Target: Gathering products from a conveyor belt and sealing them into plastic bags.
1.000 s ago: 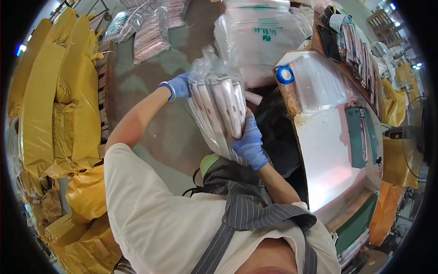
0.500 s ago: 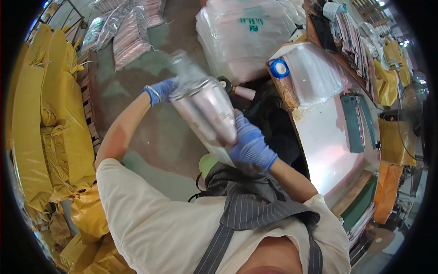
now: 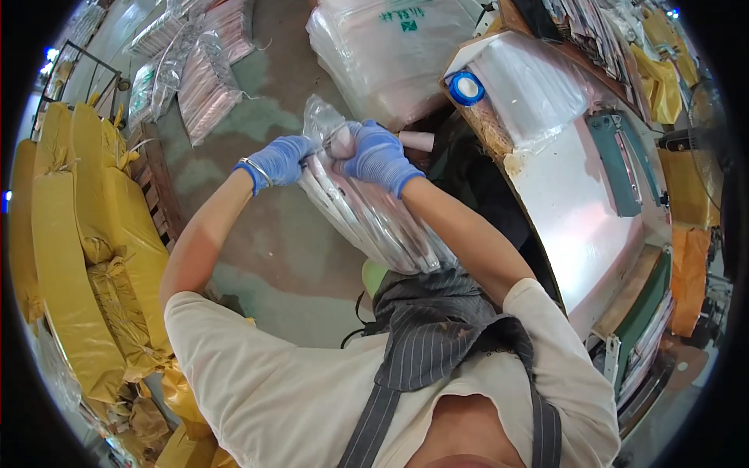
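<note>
A long clear plastic bag (image 3: 378,214) packed with stacked pale pinkish, shiny flat packs slants from mid-view down to my apron. My left hand (image 3: 282,161), in a blue knitted glove with a metal bangle at the wrist, is closed on the left side of the bag's upper end. My right hand (image 3: 378,158), gloved alike, is closed round the right side of the same end. Loose clear film of the bag's mouth sticks up between and beyond both hands. The fingertips are partly hidden by the film.
A white worktable (image 3: 573,218) on the right carries clear bags (image 3: 530,86), a blue-rimmed tape roll (image 3: 466,89) and a green bar device (image 3: 614,164). Large clear sacks (image 3: 382,54) lie ahead. Yellow wrapped bundles (image 3: 86,249) line the left, with filled bags (image 3: 209,90) on the floor.
My right hand has moved from the bag's side up to its upper end, beside my left hand. The bag's lower end now rests nearer my apron, and the view has shifted slightly.
</note>
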Demonstrator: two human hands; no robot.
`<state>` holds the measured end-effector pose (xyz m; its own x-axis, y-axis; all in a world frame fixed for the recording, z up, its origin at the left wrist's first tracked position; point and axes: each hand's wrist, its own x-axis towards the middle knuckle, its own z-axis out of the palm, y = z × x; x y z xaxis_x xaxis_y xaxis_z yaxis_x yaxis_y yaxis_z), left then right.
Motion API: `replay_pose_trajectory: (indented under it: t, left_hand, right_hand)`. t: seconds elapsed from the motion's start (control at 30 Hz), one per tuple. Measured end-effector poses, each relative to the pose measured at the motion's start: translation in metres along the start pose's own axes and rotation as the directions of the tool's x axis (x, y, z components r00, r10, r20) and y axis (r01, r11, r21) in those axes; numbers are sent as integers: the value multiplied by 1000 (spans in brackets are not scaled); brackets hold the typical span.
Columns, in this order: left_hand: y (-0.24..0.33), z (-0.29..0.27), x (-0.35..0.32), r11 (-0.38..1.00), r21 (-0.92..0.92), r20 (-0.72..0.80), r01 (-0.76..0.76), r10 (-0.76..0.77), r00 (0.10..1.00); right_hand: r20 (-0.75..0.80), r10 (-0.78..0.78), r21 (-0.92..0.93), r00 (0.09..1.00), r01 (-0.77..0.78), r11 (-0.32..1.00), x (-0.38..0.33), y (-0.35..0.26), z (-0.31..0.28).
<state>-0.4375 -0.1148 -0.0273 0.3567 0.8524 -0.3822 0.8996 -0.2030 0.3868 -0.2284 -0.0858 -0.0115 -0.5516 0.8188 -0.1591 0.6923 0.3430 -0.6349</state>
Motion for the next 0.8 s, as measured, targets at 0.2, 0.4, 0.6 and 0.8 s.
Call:
replay_pose_trajectory:
  t: [0.2,0.4,0.6,0.8]
  left_hand:
    - [31,-26,-16,954,9,29,-300,300,954]
    - [30,-16,-6,937,234,-90,-260,287,954]
    - [55,8,-17,905,395,-322,155,-21,946]
    - [59,20,39,834,404,-577,375,-86,812]
  right_hand:
    - [-86,-278,-334,957,235,913,-35,-30,31]
    - [437,101,-366,894,74,928,36,-22,48]
    - [-90,88,-158,992,-102,982,-160,86,8]
    - [-34,738,740,674,-479,472,-227,103,36]
